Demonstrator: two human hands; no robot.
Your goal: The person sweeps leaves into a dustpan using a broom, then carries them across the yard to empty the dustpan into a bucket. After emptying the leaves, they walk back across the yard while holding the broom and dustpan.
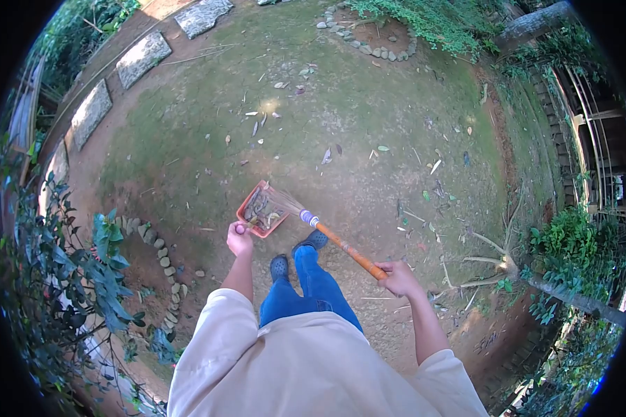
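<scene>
My left hand (239,240) is closed at the near left edge of a reddish-orange dustpan (274,228), gripping it. Dry leaves and bits of litter (256,208) lie inside the pan. In my right hand (399,279) is the end of a broom (346,248) with an orange handle and a purple-and-white binding. The broom slants up and left, its thin bristles (283,199) reaching over the pan's right side. Both tools are in front of my feet, which wear dark clogs (279,267).
Scattered leaves (327,156) dot the mossy ground (209,132). A stone ring (364,48) circles a plant at the top; a curved stone border (165,263) runs at left beside a leafy bush (107,240). Flat slabs (143,60) line the upper left. A tree trunk (570,297) stands at right.
</scene>
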